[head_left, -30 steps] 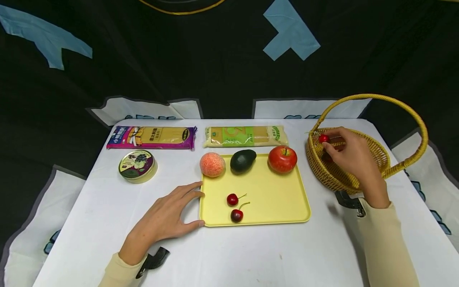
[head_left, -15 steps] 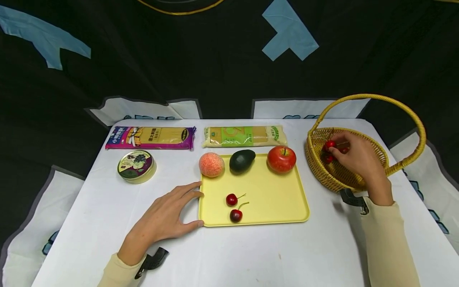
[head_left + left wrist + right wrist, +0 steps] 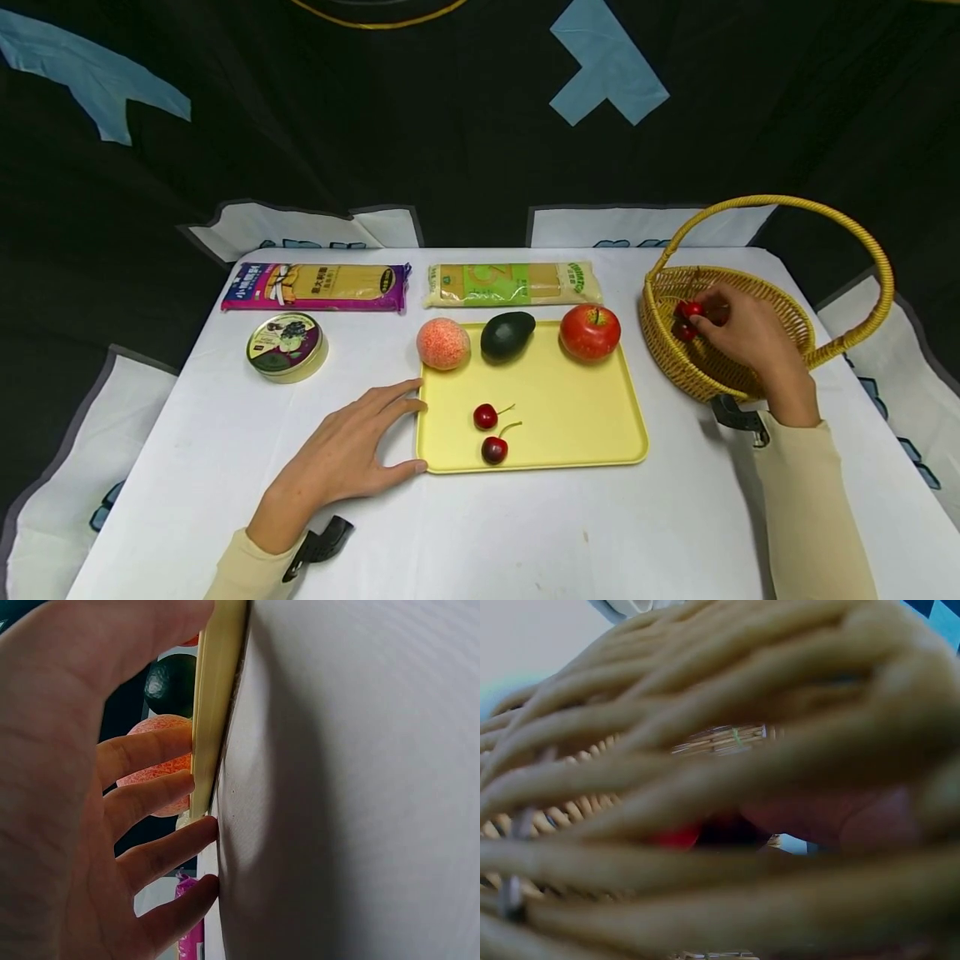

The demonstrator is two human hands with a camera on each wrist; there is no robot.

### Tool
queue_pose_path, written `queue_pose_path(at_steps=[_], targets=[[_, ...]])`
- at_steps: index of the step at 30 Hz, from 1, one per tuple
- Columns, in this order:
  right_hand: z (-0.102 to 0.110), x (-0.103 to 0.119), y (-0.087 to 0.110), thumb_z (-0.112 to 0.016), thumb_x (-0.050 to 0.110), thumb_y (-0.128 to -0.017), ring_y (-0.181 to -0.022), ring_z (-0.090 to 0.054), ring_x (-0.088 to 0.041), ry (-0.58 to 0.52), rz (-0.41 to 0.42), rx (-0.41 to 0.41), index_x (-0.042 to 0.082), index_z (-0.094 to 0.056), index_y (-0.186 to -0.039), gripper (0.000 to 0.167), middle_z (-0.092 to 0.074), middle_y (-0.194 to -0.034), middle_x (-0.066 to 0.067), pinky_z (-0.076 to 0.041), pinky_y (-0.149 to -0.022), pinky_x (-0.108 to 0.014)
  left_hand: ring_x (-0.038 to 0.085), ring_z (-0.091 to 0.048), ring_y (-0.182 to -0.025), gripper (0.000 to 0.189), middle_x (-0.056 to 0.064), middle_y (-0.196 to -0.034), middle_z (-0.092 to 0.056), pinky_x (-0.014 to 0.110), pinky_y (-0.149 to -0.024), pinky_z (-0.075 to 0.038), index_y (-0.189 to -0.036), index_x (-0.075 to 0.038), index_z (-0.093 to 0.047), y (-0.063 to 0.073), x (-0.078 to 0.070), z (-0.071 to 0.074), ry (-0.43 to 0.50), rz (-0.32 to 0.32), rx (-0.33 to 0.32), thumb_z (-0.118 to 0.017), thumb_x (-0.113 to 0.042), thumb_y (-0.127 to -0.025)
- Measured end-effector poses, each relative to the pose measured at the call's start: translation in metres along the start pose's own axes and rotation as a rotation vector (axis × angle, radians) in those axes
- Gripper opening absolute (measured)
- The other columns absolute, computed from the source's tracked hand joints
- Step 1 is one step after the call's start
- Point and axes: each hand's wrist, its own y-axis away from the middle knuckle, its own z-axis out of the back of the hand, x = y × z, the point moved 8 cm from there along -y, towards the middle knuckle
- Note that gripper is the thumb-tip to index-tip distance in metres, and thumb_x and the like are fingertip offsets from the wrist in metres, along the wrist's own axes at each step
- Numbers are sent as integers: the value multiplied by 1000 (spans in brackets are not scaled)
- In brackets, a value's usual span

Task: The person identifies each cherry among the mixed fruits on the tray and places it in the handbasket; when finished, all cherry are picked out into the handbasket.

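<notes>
Inside the yellow wicker basket [image 3: 678, 367], my right hand [image 3: 746, 329] has its thumb and fingertips pinching a red cherry [image 3: 692, 309]. Other cherries lie under and beside it in the basket, partly hidden by the fingers. Basket weave blocks most of the right wrist view, with a blurred red patch behind it. My left hand [image 3: 348, 454] rests with spread fingers against the left edge of the yellow tray [image 3: 577, 417]. Two dark red cherries, the upper cherry [image 3: 486, 417] and the lower cherry [image 3: 495, 451], lie on the tray with stems to the right.
Along the tray's back edge are a peach [image 3: 443, 344], an avocado [image 3: 507, 336] and an apple [image 3: 590, 332]. Behind them lie a green noodle packet [image 3: 513, 284] and a purple noodle packet [image 3: 315, 287]. A round tin [image 3: 287, 347] stands at left. The basket's tall handle [image 3: 825, 208] arches up.
My right hand has carried the cherry from the basket's left rim down and rightward, in among the other cherries. The left hand and the tray have stayed put.
</notes>
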Motion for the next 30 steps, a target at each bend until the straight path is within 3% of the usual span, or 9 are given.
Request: queue_pose_path(at_steps=[20,30], targets=[[-6,-8,-1,-72,9,-100,-110,-65,-48,45,-22,46,-5,-63,-128,33,-68,-122,-34,-53,-97,-67,28,-48,-150,73,-1,-170,-43,59,-112,-52,-146,-24,-64,-1,0,0,-3,7,12,-79,-66,-88],[-10,-7,0,-72,10,-101,-113,-64,-49,50,-30,88,-7,-62,-133,38,-68,-123,-34,-52,-99,-67,28,-49,-150,73,-2,-170,-43,59,-112,-52,-146,-24,-64,0,0,0,4,8,9,-79,-65,-88]])
